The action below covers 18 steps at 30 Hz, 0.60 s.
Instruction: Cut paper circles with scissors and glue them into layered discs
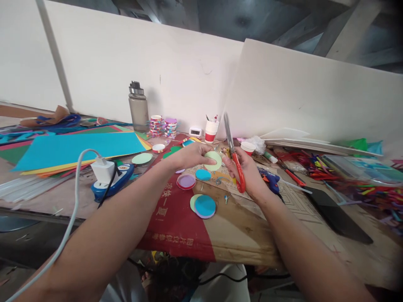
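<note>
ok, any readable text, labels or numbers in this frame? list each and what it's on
"凉快一夏": white characters on the red band of the cardboard sheet, running sideways; only a likely reading.
Further white characters along that band's near edge: upside down and blurred, not readable.
Small white digital clock: display too small to read.
Round label on the blue power strip: too small to read.
Grey bottle, paper cup, red scissors in the right hand: no legible text.

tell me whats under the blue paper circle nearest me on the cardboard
Under the blue circle lie a purple disc, showing only as a thin rim, and a pale green circle sticking out to the left. Anything else beneath is covered.
</note>
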Each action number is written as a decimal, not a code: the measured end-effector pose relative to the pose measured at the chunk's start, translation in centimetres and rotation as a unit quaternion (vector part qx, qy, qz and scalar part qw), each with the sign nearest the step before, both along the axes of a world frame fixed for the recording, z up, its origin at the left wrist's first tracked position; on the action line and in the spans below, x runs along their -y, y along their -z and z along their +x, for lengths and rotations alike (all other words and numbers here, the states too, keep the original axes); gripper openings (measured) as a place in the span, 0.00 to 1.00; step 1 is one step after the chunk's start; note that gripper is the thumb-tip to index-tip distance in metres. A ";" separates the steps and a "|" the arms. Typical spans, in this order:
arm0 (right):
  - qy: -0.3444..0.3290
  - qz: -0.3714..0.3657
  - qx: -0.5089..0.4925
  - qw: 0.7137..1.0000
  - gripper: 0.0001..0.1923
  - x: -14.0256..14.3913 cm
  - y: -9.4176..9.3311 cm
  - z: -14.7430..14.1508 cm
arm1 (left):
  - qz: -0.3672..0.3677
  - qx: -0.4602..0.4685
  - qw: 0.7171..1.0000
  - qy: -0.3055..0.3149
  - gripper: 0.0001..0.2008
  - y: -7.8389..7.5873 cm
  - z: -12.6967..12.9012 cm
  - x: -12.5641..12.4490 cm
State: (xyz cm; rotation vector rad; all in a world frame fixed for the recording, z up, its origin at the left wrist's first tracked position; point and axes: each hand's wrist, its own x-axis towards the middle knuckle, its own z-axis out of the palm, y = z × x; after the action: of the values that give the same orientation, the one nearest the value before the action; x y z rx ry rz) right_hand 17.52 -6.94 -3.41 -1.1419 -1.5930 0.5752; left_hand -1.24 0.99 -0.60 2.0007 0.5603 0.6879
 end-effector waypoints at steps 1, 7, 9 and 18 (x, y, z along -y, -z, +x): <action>-0.009 0.002 -0.015 1.000 0.24 0.0 -0.1 0.0 | 0.009 -0.008 1.000 0.005 0.07 0.2 0.3 0.2; 0.015 0.020 -0.024 0.999 0.26 0.3 -0.5 -0.1 | -0.023 0.004 1.000 -0.021 0.08 0.9 1.5 0.9; 0.038 0.024 -0.056 0.997 0.27 0.1 -0.3 -0.2 | -0.054 0.042 0.997 -0.042 0.09 1.2 2.0 1.2; 0.073 0.029 -0.193 0.978 0.27 -0.5 0.4 -0.5 | -0.212 0.250 0.940 -0.096 0.19 3.5 4.8 2.7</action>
State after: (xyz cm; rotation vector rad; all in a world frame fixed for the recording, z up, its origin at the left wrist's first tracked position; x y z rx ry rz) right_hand 17.05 -6.47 -3.84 -1.0207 -1.1764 0.6076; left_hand 3.58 -1.70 -4.08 1.3135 0.5414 1.0552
